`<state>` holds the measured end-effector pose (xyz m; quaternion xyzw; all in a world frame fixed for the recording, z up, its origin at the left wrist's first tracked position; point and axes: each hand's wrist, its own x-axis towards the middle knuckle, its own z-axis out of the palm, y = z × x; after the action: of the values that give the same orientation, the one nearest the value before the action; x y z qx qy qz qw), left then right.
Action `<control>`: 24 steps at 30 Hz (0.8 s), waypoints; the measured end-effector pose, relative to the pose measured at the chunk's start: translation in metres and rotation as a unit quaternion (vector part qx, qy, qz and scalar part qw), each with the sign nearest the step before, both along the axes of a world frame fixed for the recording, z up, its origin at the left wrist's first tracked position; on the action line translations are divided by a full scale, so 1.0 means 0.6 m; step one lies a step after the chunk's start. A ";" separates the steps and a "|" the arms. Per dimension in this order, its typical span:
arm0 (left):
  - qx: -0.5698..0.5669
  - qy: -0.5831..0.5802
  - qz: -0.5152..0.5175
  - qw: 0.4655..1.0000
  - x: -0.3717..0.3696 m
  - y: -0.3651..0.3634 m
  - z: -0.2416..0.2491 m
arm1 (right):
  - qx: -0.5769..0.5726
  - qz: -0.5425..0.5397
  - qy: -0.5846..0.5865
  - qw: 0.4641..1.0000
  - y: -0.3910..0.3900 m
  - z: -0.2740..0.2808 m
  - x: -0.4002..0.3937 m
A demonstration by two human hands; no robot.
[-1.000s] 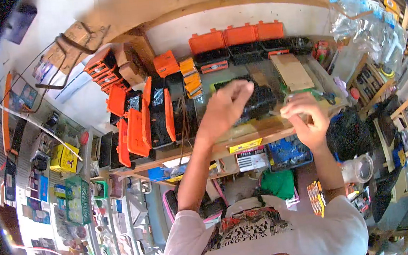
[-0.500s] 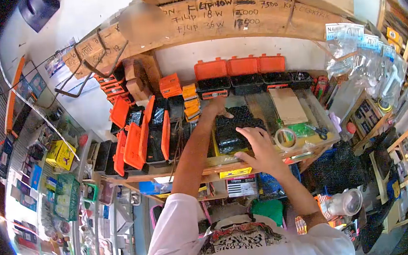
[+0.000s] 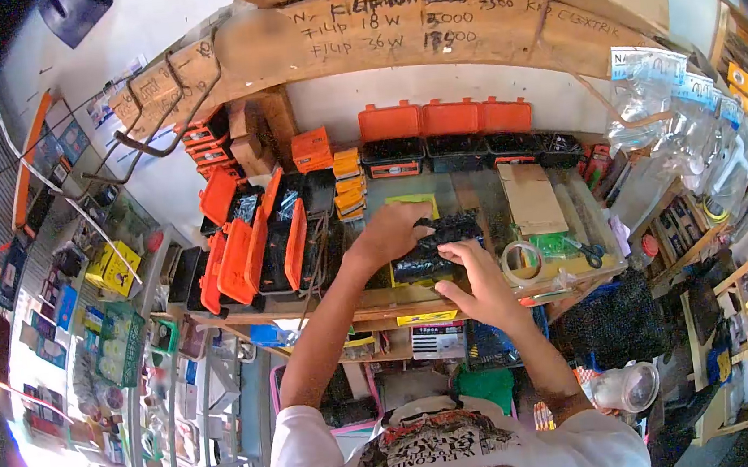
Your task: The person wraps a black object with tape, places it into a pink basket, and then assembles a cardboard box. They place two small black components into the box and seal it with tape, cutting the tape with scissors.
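Note:
A crumpled black plastic bundle [image 3: 453, 228] lies over a yellow-edged item [image 3: 423, 280] on the glass-topped counter [image 3: 380, 298]. My left hand [image 3: 392, 232] is closed on the bundle's upper left part, its fingertips partly hidden. At the bundle's lower right is my right hand [image 3: 477, 279], thumb and fingers apart, the fingertips touching the black plastic. A strip of yellow shows behind the bundle.
Open orange-lidded boxes [image 3: 245, 255] stand at the left, with more black boxes [image 3: 394, 158] along the back. Cardboard [image 3: 533, 198], a tape roll [image 3: 521, 261] and scissors [image 3: 590, 250] lie at the right. Metal hooks [image 3: 175, 131] hang at upper left.
My left hand has drawn back toward me from the far edge of the black plastic, which is now gathered and covers less. More yellow shows behind it. My right hand stays near the same place.

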<state>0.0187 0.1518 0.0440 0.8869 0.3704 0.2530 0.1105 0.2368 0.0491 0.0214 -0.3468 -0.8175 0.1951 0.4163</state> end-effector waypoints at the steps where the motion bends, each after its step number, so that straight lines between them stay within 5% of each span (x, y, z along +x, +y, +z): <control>1: -0.001 0.004 0.002 1.000 0.000 -0.012 -0.003 | -0.004 -0.002 -0.014 1.000 -0.002 0.002 0.003; 7: 0.009 -0.056 0.040 0.998 0.008 -0.100 -0.014 | -0.023 0.007 0.043 0.999 0.004 -0.018 0.008; 11: -0.007 -0.019 0.047 0.999 0.001 -0.121 -0.024 | -0.102 0.036 0.184 0.977 0.007 -0.028 0.019; 16: 0.083 0.008 0.059 0.995 -0.002 -0.113 -0.068 | -0.020 -0.097 0.155 0.983 0.024 0.014 0.046; 24: 0.105 -0.047 0.086 0.990 0.011 -0.125 -0.082 | 0.151 -0.093 0.060 0.982 0.059 0.037 0.033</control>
<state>0.0252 0.0769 -0.0054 0.8455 0.4115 0.3402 0.0121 0.2564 0.0845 0.0436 -0.3420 -0.7755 0.0504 0.5283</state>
